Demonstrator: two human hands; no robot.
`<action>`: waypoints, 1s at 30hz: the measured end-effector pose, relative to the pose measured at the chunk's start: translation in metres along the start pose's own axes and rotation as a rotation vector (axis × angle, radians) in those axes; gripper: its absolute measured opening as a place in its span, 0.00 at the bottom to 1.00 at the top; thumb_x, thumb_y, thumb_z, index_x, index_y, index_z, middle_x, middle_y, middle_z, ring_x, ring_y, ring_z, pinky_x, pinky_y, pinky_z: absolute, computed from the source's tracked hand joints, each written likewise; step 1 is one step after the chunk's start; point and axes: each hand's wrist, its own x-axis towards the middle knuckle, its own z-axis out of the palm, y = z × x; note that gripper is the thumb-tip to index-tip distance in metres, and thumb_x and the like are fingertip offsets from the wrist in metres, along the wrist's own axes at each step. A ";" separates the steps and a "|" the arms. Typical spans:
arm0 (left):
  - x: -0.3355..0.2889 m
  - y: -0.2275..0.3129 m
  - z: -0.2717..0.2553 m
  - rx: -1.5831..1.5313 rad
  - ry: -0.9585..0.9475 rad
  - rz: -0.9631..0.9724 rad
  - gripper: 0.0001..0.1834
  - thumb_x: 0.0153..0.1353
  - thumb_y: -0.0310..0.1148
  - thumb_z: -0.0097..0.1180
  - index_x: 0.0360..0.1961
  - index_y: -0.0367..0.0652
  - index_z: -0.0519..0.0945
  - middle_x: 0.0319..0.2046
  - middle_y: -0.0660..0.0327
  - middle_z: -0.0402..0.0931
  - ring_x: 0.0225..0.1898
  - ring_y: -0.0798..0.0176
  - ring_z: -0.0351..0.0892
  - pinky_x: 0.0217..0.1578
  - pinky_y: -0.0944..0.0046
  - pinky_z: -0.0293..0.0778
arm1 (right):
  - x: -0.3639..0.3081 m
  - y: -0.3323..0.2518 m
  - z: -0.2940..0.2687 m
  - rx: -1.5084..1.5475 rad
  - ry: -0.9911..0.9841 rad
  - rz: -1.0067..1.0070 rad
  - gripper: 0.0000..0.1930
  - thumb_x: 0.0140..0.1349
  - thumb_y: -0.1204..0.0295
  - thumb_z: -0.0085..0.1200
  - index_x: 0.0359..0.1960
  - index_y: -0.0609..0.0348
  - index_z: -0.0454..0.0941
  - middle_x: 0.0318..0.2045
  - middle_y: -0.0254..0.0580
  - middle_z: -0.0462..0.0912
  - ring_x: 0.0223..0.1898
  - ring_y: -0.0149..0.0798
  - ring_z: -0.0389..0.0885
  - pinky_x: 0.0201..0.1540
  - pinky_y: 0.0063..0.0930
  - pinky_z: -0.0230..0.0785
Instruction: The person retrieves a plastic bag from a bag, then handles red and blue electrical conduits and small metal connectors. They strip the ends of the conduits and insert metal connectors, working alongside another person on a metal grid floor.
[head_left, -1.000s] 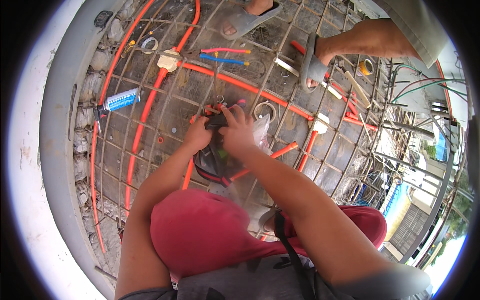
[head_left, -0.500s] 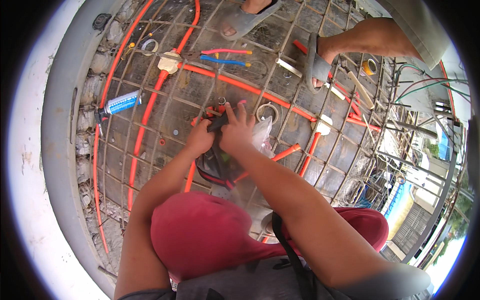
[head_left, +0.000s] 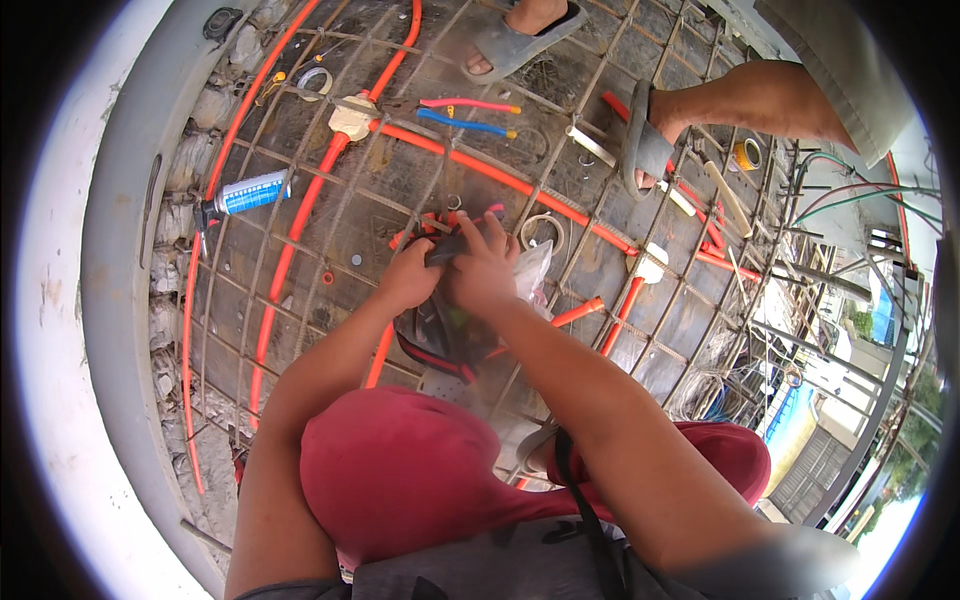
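A dark bag [head_left: 418, 338] with red trim sits on the rebar grid between my knees. My left hand [head_left: 410, 280] is closed on its dark upper edge, fingers pinched together. Beside it, my right hand [head_left: 482, 275] grips the same edge from the right, its fingers reaching over the far side. A clear plastic bag [head_left: 533, 268] sticks out by my right hand. Just beyond my fingers lie small orange pieces [head_left: 430, 222] and a metal ring [head_left: 454, 202]. What is inside the dark bag is mostly hidden by my hands.
Orange conduits [head_left: 480, 172] run through the rebar to pale junction boxes [head_left: 352, 118]. A blue-and-white torch canister [head_left: 254, 193] lies left; tape rolls [head_left: 541, 234], red and blue tube pieces [head_left: 465, 124] lie ahead. Another person's sandalled foot [head_left: 645, 140] stands on the grid at right.
The whole view has shifted slightly, moving the floor a little rightward. My hands stay at the dark bag's edge, with the right fingers drawn slightly closer together.
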 end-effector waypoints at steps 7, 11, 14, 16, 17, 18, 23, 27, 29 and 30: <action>0.003 -0.007 0.002 -0.108 -0.044 -0.045 0.22 0.65 0.38 0.65 0.57 0.39 0.81 0.44 0.48 0.87 0.46 0.47 0.89 0.47 0.50 0.79 | -0.015 0.006 -0.015 0.144 0.090 -0.068 0.07 0.56 0.66 0.68 0.36 0.49 0.92 0.79 0.41 0.65 0.81 0.66 0.52 0.74 0.74 0.47; 0.003 -0.001 0.003 -0.142 -0.054 -0.066 0.21 0.64 0.36 0.66 0.55 0.38 0.82 0.42 0.49 0.87 0.44 0.52 0.89 0.45 0.53 0.79 | -0.028 0.010 -0.036 0.261 0.166 -0.042 0.07 0.61 0.67 0.66 0.39 0.49 0.91 0.73 0.42 0.73 0.75 0.60 0.63 0.73 0.60 0.57; 0.000 0.008 0.003 -0.116 -0.056 -0.076 0.21 0.64 0.35 0.66 0.55 0.37 0.82 0.41 0.49 0.87 0.44 0.53 0.89 0.44 0.53 0.79 | -0.036 0.012 -0.058 0.813 0.138 0.262 0.07 0.66 0.69 0.62 0.42 0.53 0.89 0.63 0.44 0.82 0.63 0.51 0.78 0.65 0.45 0.70; -0.003 0.015 0.003 -0.101 -0.058 -0.077 0.21 0.64 0.35 0.66 0.55 0.37 0.82 0.41 0.49 0.87 0.43 0.54 0.89 0.44 0.53 0.79 | -0.039 0.013 -0.073 1.176 0.073 0.458 0.08 0.69 0.69 0.59 0.43 0.57 0.87 0.56 0.46 0.86 0.54 0.45 0.84 0.58 0.38 0.76; -0.004 0.018 0.003 -0.095 -0.063 -0.083 0.20 0.64 0.35 0.66 0.55 0.37 0.81 0.41 0.49 0.87 0.43 0.54 0.89 0.43 0.53 0.79 | -0.039 0.013 -0.080 1.273 0.039 0.507 0.08 0.71 0.69 0.58 0.44 0.59 0.85 0.53 0.46 0.87 0.49 0.42 0.86 0.54 0.35 0.77; -0.005 0.021 0.004 -0.110 -0.076 -0.097 0.20 0.64 0.34 0.66 0.55 0.37 0.81 0.41 0.49 0.87 0.43 0.55 0.89 0.43 0.53 0.79 | -0.039 0.012 -0.085 1.339 0.002 0.624 0.10 0.72 0.69 0.56 0.44 0.62 0.84 0.49 0.47 0.88 0.45 0.40 0.88 0.51 0.32 0.79; -0.010 0.018 0.005 -0.011 0.008 -0.038 0.22 0.64 0.36 0.66 0.56 0.36 0.81 0.46 0.45 0.87 0.50 0.47 0.88 0.49 0.50 0.79 | -0.023 -0.030 -0.056 0.469 -0.388 0.407 0.18 0.74 0.65 0.49 0.56 0.63 0.82 0.50 0.63 0.89 0.50 0.60 0.90 0.55 0.48 0.82; -0.006 0.013 0.008 -0.054 -0.017 -0.047 0.23 0.63 0.37 0.64 0.57 0.37 0.81 0.51 0.42 0.86 0.56 0.40 0.86 0.54 0.49 0.78 | -0.007 -0.050 -0.018 0.334 -0.359 0.675 0.20 0.72 0.64 0.48 0.58 0.59 0.84 0.55 0.67 0.87 0.58 0.68 0.85 0.62 0.56 0.78; -0.004 0.014 0.008 -0.083 0.027 -0.005 0.22 0.64 0.36 0.66 0.57 0.36 0.82 0.50 0.43 0.87 0.53 0.45 0.87 0.53 0.51 0.78 | -0.004 -0.055 -0.006 0.445 -0.270 0.754 0.20 0.72 0.63 0.49 0.58 0.57 0.84 0.54 0.65 0.87 0.58 0.66 0.86 0.62 0.55 0.79; -0.003 0.015 0.006 -0.112 0.036 0.001 0.22 0.65 0.35 0.67 0.57 0.36 0.82 0.50 0.44 0.87 0.52 0.48 0.88 0.52 0.52 0.78 | -0.003 -0.056 -0.003 0.514 -0.206 0.831 0.19 0.72 0.63 0.49 0.58 0.56 0.85 0.54 0.65 0.88 0.58 0.66 0.86 0.62 0.55 0.79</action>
